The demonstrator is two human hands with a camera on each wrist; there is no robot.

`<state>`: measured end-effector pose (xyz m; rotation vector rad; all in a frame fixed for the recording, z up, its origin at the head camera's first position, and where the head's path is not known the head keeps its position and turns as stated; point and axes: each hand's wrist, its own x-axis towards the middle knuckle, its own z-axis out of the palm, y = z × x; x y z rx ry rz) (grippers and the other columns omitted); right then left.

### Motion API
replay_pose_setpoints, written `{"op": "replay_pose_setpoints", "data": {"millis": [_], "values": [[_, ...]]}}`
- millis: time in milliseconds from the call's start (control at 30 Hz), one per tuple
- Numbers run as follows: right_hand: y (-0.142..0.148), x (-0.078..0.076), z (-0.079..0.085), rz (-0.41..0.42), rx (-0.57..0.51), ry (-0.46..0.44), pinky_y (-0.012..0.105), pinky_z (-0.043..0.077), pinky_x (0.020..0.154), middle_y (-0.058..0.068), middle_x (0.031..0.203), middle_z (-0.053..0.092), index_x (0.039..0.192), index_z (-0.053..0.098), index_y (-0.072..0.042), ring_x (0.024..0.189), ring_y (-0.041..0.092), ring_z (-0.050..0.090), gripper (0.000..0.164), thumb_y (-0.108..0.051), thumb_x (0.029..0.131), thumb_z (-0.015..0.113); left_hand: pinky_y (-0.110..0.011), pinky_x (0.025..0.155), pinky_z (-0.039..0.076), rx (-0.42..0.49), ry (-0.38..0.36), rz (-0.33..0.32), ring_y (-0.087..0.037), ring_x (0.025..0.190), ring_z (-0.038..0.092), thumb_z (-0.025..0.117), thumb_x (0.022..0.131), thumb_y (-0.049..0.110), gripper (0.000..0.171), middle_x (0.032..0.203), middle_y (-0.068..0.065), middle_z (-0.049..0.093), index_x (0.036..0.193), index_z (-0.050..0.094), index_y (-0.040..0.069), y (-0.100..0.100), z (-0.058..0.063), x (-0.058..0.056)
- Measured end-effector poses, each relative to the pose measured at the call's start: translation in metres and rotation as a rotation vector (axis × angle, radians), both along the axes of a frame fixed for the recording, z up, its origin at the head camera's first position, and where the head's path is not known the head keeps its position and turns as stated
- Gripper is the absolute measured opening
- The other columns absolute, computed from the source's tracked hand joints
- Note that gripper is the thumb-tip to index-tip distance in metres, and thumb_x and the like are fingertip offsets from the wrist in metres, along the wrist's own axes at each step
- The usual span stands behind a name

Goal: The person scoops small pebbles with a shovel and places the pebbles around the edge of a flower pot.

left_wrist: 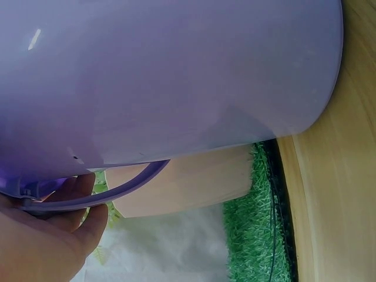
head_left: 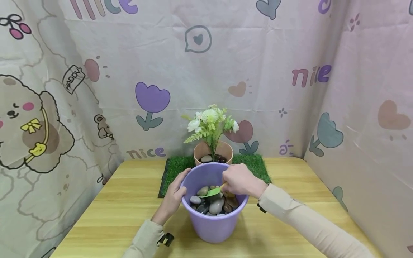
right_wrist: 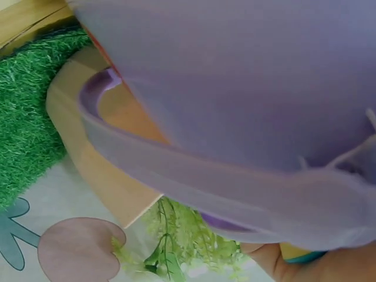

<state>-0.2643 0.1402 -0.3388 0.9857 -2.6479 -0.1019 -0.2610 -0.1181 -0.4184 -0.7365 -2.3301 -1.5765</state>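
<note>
A purple bucket (head_left: 213, 229) stands upright on the table, with several smooth grey, black and brown stones (head_left: 216, 206) inside. At its left rim my left hand (head_left: 173, 196) grips the edge, and in the left wrist view its fingers lie by the bucket's handle (left_wrist: 126, 189). My right hand (head_left: 242, 181) reaches over the right rim and holds a small trowel with a green blade (head_left: 211, 192). The blade lies among the stones. Most of the trowel's handle is hidden in my fist; a yellow and teal bit of the handle (right_wrist: 296, 254) shows in the right wrist view.
Behind the bucket, a peach pot (head_left: 198, 152) with white flowers (head_left: 209, 116) and dark stones sits on a green turf mat (head_left: 253, 166). A printed cloth (head_left: 200, 71) hangs around the back and sides of the wooden table (head_left: 129, 200).
</note>
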Motion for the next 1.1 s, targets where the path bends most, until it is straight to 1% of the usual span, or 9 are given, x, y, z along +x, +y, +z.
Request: {"op": "replay_pose_setpoints", "data": {"millis": [167, 233, 333, 433, 567, 700, 867, 1100], "values": [[0.006, 0.003, -0.005, 0.052, -0.011, 0.097, 0.031, 0.043, 0.048, -0.012, 0.058, 0.056, 0.052, 0.059, -0.028, 0.067, 0.015, 0.059, 0.035, -0.045, 0.076, 0.077, -0.035, 0.101, 0.044, 0.005, 0.013, -0.002, -0.028, 0.128, 0.051, 0.042, 0.079, 0.0, 0.072, 0.148, -0.01, 0.047, 0.15, 0.039, 0.012, 0.001, -0.001, 0.0], [0.011, 0.005, -0.005, 0.063, -0.035, 0.127, 0.03, 0.043, 0.049, -0.012, 0.062, 0.059, 0.057, 0.064, -0.029, 0.07, 0.014, 0.057, 0.029, -0.047, 0.075, 0.077, -0.034, 0.1, 0.044, 0.003, 0.019, -0.003, -0.028, 0.128, 0.051, 0.042, 0.079, 0.0, 0.072, 0.148, -0.01, 0.047, 0.151, 0.039, 0.012, 0.001, -0.001, 0.0], [0.018, 0.006, -0.003, 0.06, -0.075, 0.145, 0.027, 0.041, 0.048, -0.013, 0.067, 0.063, 0.064, 0.069, -0.031, 0.07, 0.011, 0.052, 0.022, -0.047, 0.076, 0.077, -0.031, 0.1, 0.044, 0.0, 0.023, -0.002, -0.028, 0.128, 0.051, 0.042, 0.079, 0.0, 0.072, 0.148, -0.011, 0.047, 0.151, 0.039, 0.012, 0.0, -0.001, 0.0], [0.025, 0.005, -0.002, 0.047, -0.113, 0.15, 0.025, 0.039, 0.049, -0.012, 0.075, 0.066, 0.074, 0.074, -0.03, 0.072, 0.01, 0.049, 0.015, -0.044, 0.078, 0.077, -0.031, 0.1, 0.044, -0.001, 0.023, 0.003, -0.027, 0.128, 0.05, 0.042, 0.079, -0.001, 0.072, 0.147, -0.011, 0.048, 0.15, 0.039, 0.01, 0.0, -0.001, 0.0], [0.034, 0.003, -0.003, 0.031, -0.158, 0.148, 0.023, 0.037, 0.05, -0.011, 0.078, 0.066, 0.083, 0.077, -0.029, 0.073, 0.01, 0.048, 0.014, -0.043, 0.079, 0.077, -0.03, 0.099, 0.044, 0.0, 0.035, 0.011, -0.028, 0.127, 0.051, 0.042, 0.079, -0.001, 0.072, 0.146, -0.012, 0.049, 0.15, 0.04, 0.007, 0.001, -0.002, -0.001], [0.038, 0.002, -0.005, 0.023, -0.183, 0.133, 0.021, 0.033, 0.049, -0.012, 0.075, 0.063, 0.081, 0.075, -0.03, 0.071, 0.008, 0.044, 0.013, -0.043, 0.081, 0.075, -0.028, 0.098, 0.044, -0.001, 0.046, 0.012, -0.029, 0.126, 0.051, 0.042, 0.078, -0.001, 0.072, 0.146, -0.013, 0.049, 0.149, 0.04, 0.006, 0.001, -0.002, -0.001], [0.039, 0.002, -0.006, 0.013, -0.208, 0.117, 0.021, 0.033, 0.051, -0.014, 0.075, 0.062, 0.084, 0.076, -0.03, 0.071, 0.007, 0.042, 0.013, -0.042, 0.082, 0.074, -0.027, 0.098, 0.044, 0.0, 0.04, 0.005, -0.026, 0.127, 0.05, 0.041, 0.078, 0.0, 0.072, 0.146, -0.011, 0.049, 0.15, 0.04, 0.008, 0.001, -0.001, 0.0], [0.038, 0.002, -0.009, -0.01, -0.227, 0.089, 0.019, 0.033, 0.053, -0.016, 0.077, 0.062, 0.089, 0.078, -0.031, 0.073, 0.005, 0.042, 0.014, -0.043, 0.083, 0.073, -0.029, 0.099, 0.044, -0.008, 0.028, 0.006, -0.027, 0.129, 0.05, 0.042, 0.079, 0.001, 0.072, 0.148, -0.011, 0.047, 0.15, 0.04, 0.011, 0.001, 0.0, 0.0]]}}
